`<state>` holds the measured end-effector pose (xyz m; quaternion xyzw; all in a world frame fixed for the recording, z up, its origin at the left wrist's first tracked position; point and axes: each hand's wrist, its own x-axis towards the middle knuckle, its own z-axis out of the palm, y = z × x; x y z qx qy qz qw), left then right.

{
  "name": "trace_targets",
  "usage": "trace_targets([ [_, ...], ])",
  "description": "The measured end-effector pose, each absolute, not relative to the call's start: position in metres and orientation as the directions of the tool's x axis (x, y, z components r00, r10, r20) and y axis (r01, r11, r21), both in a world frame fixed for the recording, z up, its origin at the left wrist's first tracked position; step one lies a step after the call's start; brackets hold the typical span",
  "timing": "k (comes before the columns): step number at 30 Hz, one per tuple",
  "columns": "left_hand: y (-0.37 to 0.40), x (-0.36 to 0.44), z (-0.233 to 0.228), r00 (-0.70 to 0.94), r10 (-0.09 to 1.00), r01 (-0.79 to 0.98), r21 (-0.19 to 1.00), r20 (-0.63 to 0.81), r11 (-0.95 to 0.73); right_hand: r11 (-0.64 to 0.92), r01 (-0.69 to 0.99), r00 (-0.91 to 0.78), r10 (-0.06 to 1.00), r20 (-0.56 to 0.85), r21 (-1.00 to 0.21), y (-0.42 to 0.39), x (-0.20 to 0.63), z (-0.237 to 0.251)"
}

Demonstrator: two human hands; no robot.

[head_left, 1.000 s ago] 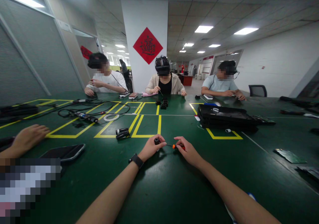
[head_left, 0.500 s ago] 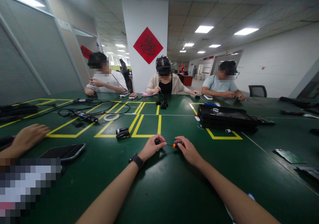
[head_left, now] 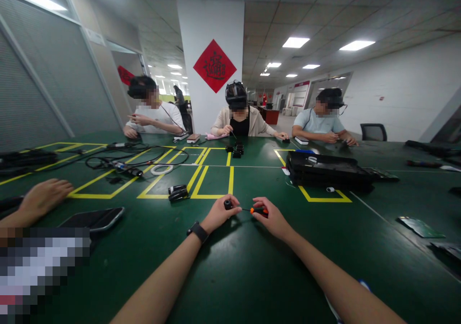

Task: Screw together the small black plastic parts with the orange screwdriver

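My left hand [head_left: 220,212], with a dark watch [head_left: 198,232] on its wrist, is closed around a small black cylindrical part [head_left: 227,204] whose round end faces up. My right hand [head_left: 271,217] grips the orange and black handle of a screwdriver [head_left: 260,211]. The thin shaft points left and its tip meets my left fingertips at the black part; exactly where it touches is hidden by the fingers. Both hands are held just over the green table [head_left: 230,271].
Ahead on the left lie two black cylinders [head_left: 178,192], a white ring [head_left: 162,170] and tangled cables [head_left: 124,167]. Stacked black trays [head_left: 327,170] stand ahead right. A circuit board [head_left: 420,227] lies far right. A co-worker's hand [head_left: 46,197] and a phone [head_left: 93,219] are at left; three people sit opposite.
My right fingers have shifted on the screwdriver, so more of its orange and black handle shows. My left hand and the black part stay almost in place.
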<state>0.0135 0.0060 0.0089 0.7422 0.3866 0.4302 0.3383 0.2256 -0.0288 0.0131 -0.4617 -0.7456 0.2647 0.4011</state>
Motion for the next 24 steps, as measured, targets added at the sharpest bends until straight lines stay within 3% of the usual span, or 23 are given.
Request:
trace_targets([
  [24,0.0096,0.0125,0.0049,0.351,0.851,0.269,0.828,0.391,-0.492,0.442,0.504,-0.270,0.897,0.350,-0.742,-0.0274,0.2299,0.0153],
])
